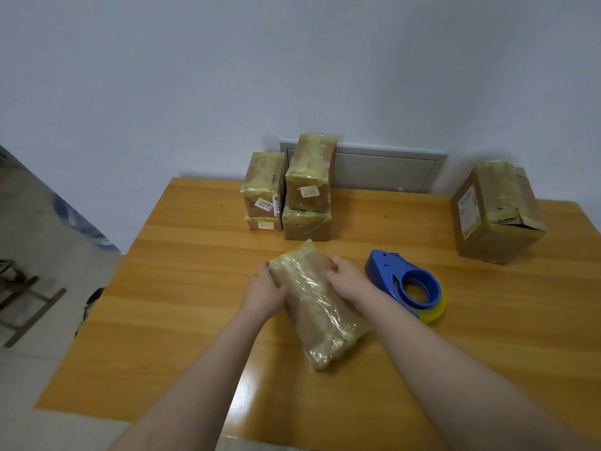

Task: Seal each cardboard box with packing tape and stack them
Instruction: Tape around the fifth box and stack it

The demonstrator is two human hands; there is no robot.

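Wooden tabletop (179, 288) holds the slick, taped box (320, 309) at its middle, my left hand (264, 296) and right hand (345, 278) gripping its far end with fingers (332, 266) curled; it could slip when lifted, or knock over the stack (292, 190) behind.

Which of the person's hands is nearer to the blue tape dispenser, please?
Right. The right hand grips the taped box just beside the tape dispenser; the left hand holds the box's opposite side, farther away.

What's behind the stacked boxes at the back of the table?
A grey wall panel shows behind the stacked boxes, running off to their right. The boxes cover most of its left part.
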